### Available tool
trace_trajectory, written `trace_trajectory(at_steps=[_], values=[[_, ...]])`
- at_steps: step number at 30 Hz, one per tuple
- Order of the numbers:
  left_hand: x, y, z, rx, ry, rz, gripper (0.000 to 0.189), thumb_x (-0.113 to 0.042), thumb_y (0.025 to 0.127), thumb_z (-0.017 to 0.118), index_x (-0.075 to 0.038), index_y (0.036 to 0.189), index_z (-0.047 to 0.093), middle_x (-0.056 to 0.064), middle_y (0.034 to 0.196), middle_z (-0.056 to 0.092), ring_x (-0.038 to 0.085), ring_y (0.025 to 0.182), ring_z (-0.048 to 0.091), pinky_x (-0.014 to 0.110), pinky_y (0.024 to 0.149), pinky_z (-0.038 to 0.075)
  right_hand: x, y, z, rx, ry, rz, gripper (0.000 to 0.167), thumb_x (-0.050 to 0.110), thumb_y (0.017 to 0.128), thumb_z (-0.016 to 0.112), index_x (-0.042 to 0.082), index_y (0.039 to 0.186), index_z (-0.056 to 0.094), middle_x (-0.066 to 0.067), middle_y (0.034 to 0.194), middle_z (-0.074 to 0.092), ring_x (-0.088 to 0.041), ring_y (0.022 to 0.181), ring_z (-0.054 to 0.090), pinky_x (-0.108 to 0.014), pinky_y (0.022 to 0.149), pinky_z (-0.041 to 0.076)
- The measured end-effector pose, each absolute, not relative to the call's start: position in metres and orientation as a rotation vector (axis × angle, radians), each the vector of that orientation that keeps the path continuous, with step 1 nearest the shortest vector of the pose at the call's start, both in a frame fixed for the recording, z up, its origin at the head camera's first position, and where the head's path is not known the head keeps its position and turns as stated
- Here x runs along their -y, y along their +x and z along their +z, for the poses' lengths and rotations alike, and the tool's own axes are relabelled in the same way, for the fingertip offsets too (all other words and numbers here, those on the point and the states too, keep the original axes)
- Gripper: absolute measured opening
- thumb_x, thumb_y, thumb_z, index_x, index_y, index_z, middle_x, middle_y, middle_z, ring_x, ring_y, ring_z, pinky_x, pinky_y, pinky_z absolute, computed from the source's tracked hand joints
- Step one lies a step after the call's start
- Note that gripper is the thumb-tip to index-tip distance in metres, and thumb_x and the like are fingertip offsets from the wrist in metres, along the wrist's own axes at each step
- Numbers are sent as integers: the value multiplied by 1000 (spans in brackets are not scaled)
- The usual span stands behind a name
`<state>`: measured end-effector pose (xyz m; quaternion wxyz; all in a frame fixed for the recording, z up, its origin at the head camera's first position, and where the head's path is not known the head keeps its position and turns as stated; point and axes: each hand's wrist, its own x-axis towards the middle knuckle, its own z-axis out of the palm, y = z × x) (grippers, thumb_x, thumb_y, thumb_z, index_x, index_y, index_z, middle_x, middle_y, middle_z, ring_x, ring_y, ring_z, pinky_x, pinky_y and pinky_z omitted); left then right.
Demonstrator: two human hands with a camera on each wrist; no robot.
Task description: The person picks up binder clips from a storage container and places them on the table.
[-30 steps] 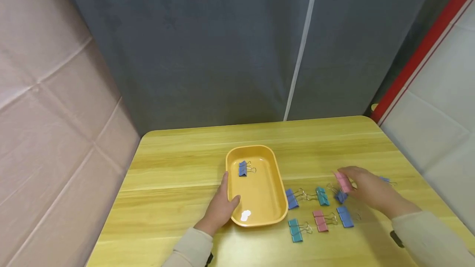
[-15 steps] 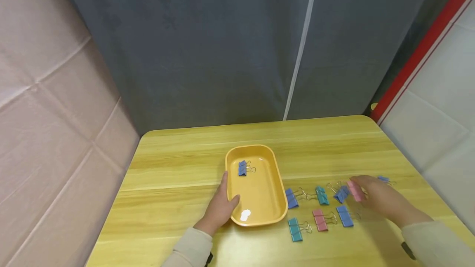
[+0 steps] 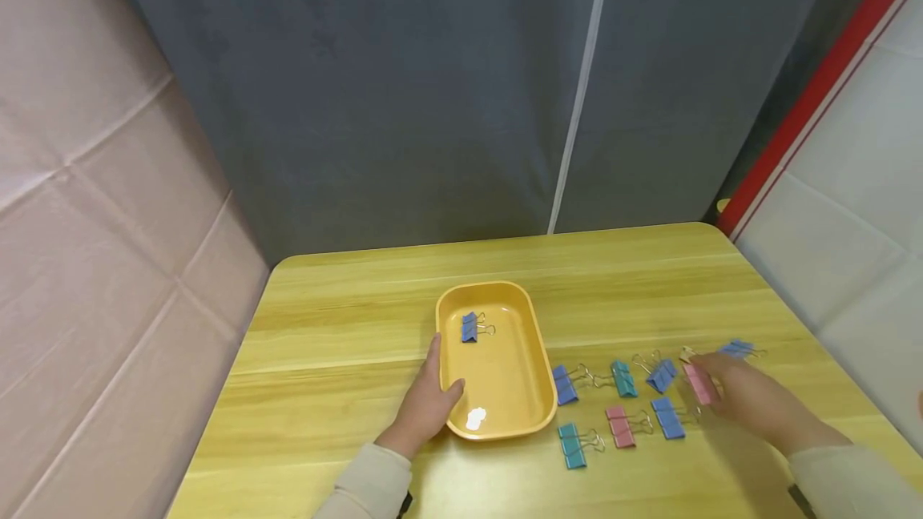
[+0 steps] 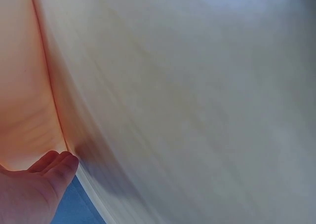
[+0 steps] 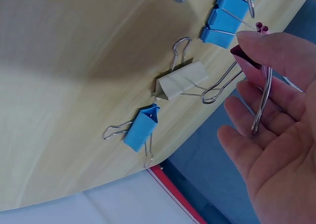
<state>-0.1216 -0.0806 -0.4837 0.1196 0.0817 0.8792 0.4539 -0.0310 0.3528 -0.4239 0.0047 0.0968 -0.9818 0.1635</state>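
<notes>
My left hand [image 3: 424,407] grips the left side of a yellow tray [image 3: 542,343], thumb over the rim and fingers along its outer wall. A blue binder clip [image 3: 469,327] lies inside the tray. Between thumb and forefinger, my right hand [image 3: 757,400] pinches a pink binder clip [image 3: 701,384] low over the table's right side. Close by its fingers lies a cream binder clip [image 5: 181,80], mostly covered by the hand in the head view. Beyond that is another blue binder clip [image 3: 737,349]. In the left wrist view only part of the left hand [image 4: 42,187] shows.
Several binder clips lie between tray and right hand: blue [image 3: 566,385], teal [image 3: 624,379], blue [image 3: 662,376], and nearer, teal [image 3: 572,446], pink [image 3: 621,427] and blue [image 3: 669,419]. A grey curtain [image 3: 397,102] hangs behind the wooden table [image 3: 324,327].
My right hand has moved right with the pink clip, away from the blue clip it partly covered. The cream clip's edge has come into sight. My left hand stays on the tray.
</notes>
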Motion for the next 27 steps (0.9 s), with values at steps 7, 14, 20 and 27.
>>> trace_trajectory(at_steps=[7, 14, 20, 27], values=[[81, -122, -483, -2562, 235, 1334, 84, -22, 94, 60, -12, 156, 5, 20, 157, 22, 42, 139, 30, 56, 113, 26, -356, -27, -430, 3051, 320, 500, 45, -6, 68, 76, -13, 110, 62, -26, 103, 66, -46, 96, 62, -57, 82, 51], [80, -121, -481, -2569, 223, 1319, 84, -22, 94, 60, -12, 156, 5, 21, 157, 23, 42, 139, 30, 56, 113, 27, -358, -25, -437, 3090, 273, 583, 49, -6, 69, 75, -15, 114, 58, -25, 102, 65, -45, 95, 62, -58, 81, 52], [80, -121, -481, -2578, 218, 1313, 84, -22, 94, 61, -12, 156, 5, 20, 157, 23, 42, 138, 31, 56, 113, 27, -361, -23, -443, 3133, 239, 650, 57, -1, 68, 79, -16, 118, 56, -15, 98, 66, -35, 89, 64, -54, 80, 54], [79, -119, -482, -2566, 212, 1315, 84, -22, 94, 61, -12, 156, 5, 20, 157, 24, 42, 138, 31, 56, 112, 28, -366, -18, -451, 3149, 277, 727, 51, -6, 72, 74, -20, 116, 54, -18, 99, 65, -36, 91, 63, -51, 80, 53]])
